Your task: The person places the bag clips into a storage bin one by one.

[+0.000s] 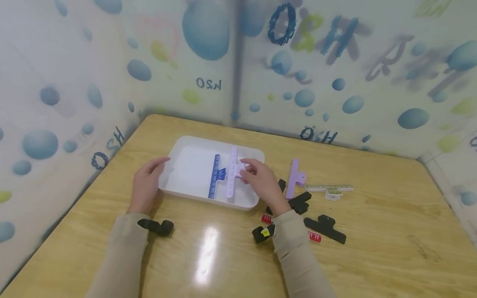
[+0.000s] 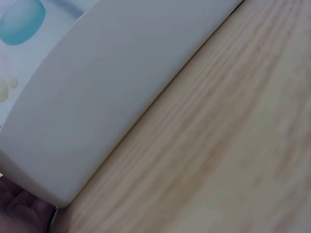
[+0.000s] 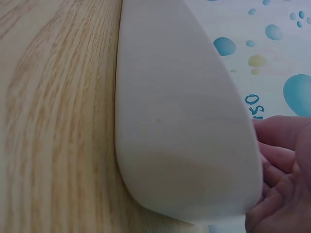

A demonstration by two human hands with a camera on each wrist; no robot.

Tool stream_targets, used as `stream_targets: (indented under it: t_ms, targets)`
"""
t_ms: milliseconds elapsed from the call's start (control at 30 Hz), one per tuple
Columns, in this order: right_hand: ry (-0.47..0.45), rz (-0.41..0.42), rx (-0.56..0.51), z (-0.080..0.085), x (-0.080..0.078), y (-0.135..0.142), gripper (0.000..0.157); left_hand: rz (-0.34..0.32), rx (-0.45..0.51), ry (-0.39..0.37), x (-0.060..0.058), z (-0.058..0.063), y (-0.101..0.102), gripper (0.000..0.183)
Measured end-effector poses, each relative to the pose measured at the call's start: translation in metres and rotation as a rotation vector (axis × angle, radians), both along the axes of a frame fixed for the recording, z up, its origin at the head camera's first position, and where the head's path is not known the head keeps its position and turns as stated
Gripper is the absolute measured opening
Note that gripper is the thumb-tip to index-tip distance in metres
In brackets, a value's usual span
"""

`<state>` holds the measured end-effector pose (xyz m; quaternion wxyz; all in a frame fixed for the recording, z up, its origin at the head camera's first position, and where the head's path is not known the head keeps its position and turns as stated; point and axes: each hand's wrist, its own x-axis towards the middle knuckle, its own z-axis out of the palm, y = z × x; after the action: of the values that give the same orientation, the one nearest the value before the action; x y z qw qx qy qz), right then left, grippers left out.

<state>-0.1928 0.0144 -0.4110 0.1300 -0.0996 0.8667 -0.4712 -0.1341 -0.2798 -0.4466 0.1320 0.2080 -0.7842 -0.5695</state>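
A white tray (image 1: pixel 190 165) lies on the table, its left edge held by my left hand (image 1: pixel 147 184). In the left wrist view, curled fingers (image 2: pixel 24 211) show at the tray's lower corner. My right hand (image 1: pixel 262 180) reaches over the tray's right side and pinches the handle of a lilac wide page clip (image 1: pixel 232 176). The clip overlaps the tray floor in the head view. To its left, a dark blue page clip (image 1: pixel 214 178) lies in the tray, handle facing right. In the right wrist view the tray wall (image 3: pixel 184 121) hides the clip; bent fingers (image 3: pixel 277 131) show beyond it.
Right of the tray lie a purple clip (image 1: pixel 293 180), a white clip (image 1: pixel 329 189), black clips (image 1: pixel 326 229) and red clips (image 1: pixel 314 236), several partly hidden by the right forearm. Painted walls (image 1: pixel 261 82) border the table's (image 1: pixel 391 207) back and left.
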Motion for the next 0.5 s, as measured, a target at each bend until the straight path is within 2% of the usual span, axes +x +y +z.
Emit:
stream_targets:
  t_ms: [300,500]
  targets:
    - [0.003,0.02,0.01,-0.0025,0.0016,-0.0012,0.033,-0.002,-0.021,-0.031,0.0041,-0.0012,-0.0027,0.035]
    - [0.025,0.023,0.034,0.0025,-0.0008,0.0009,0.034,-0.008,-0.021,-0.015,-0.0005,-0.0007,-0.0007,0.035]
